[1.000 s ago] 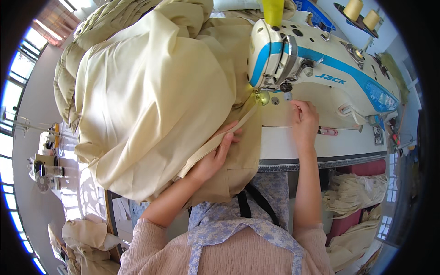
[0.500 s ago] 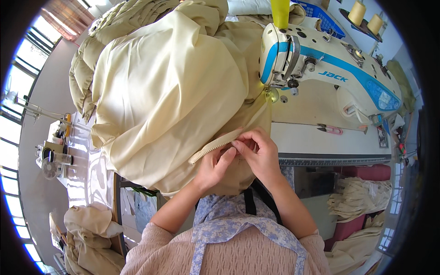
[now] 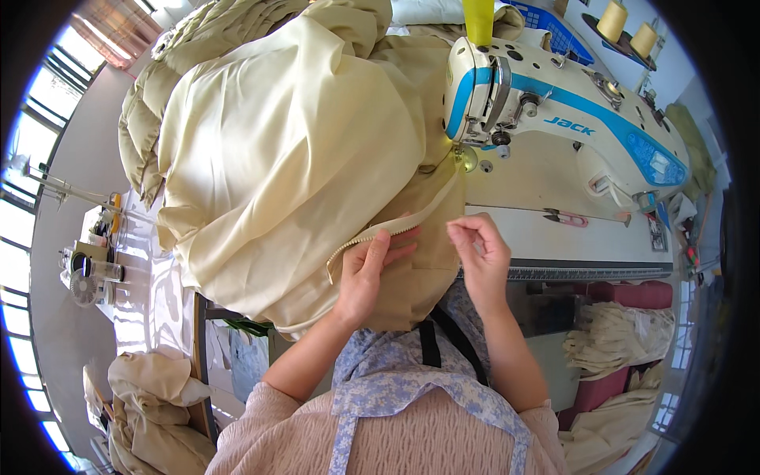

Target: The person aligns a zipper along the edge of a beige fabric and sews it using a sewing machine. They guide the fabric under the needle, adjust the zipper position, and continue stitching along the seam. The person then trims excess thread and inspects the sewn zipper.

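Note:
A large cream garment (image 3: 285, 150) with smooth fabric spreads over the table in front of me and drapes over its near edge. A zipper strip (image 3: 412, 226) with pale teeth runs along it, rising toward the sewing machine (image 3: 562, 111). My left hand (image 3: 366, 273) is at the strip's lower part, thumb over the teeth and fingers reaching behind, loosely pinching it. To the right, apart from the zipper, my right hand (image 3: 483, 249) is raised with thumb and fingertips pressed together. Whatever it pinches, if anything, is too small to make out.
Pink-handled thread snips (image 3: 566, 218) lie on the white tabletop below the machine. Behind are a blue basket (image 3: 558, 32) and thread cones (image 3: 613, 22). A padded garment (image 3: 142, 134) is heaped at the left. Bundled cloth pieces (image 3: 613, 336) sit below the table at right.
My right hand has left the zipper and moved to the right, off the cloth. My left hand stays at the strip, its fingers more stretched out.

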Demonstrator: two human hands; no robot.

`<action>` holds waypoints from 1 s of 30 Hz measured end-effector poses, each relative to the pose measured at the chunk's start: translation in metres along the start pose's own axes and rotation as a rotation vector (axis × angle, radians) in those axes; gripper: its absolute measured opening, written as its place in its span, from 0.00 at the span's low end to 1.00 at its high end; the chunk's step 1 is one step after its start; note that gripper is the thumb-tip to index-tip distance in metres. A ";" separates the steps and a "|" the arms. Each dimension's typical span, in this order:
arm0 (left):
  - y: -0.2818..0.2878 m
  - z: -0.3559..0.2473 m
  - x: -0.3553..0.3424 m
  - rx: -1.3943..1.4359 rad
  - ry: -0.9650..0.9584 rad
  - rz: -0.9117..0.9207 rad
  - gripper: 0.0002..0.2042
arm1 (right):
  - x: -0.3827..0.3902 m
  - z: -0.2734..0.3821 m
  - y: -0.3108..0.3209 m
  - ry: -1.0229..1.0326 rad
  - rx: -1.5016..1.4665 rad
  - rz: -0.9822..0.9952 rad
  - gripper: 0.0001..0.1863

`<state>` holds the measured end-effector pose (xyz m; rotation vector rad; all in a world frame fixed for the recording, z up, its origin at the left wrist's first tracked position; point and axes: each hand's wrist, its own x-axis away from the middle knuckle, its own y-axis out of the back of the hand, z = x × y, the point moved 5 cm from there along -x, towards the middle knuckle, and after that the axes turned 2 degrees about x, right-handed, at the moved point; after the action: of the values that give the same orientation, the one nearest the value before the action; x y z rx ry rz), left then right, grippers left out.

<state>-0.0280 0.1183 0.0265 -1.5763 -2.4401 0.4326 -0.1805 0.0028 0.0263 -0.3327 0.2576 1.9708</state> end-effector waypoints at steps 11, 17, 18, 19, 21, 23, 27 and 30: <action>-0.003 0.003 0.001 0.038 0.082 0.064 0.24 | -0.013 -0.009 -0.024 0.040 0.007 0.124 0.06; -0.011 0.005 0.000 -0.033 0.050 0.081 0.25 | -0.014 -0.018 0.022 -0.158 -0.517 -0.167 0.09; -0.010 0.004 -0.001 -0.014 0.031 0.076 0.25 | -0.014 -0.013 0.023 -0.137 -0.482 -0.129 0.08; -0.008 0.007 0.000 -0.112 0.085 0.036 0.24 | -0.014 -0.007 0.025 -0.131 -0.431 -0.113 0.07; -0.002 0.011 0.001 -0.274 0.170 -0.027 0.21 | -0.012 0.009 0.019 -0.070 -0.301 -0.041 0.06; 0.000 0.014 0.005 -0.379 0.207 -0.007 0.18 | -0.002 0.028 -0.006 0.009 -0.131 0.088 0.05; -0.007 0.006 0.010 -0.246 -0.071 0.056 0.15 | 0.000 0.060 -0.035 0.254 0.228 0.170 0.09; -0.008 0.010 0.012 -0.407 -0.020 0.013 0.15 | -0.001 0.062 -0.041 0.316 0.313 0.165 0.07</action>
<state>-0.0424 0.1252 0.0204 -1.7385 -2.6567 -0.0563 -0.1499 0.0387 0.0835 -0.4277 0.8094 1.9949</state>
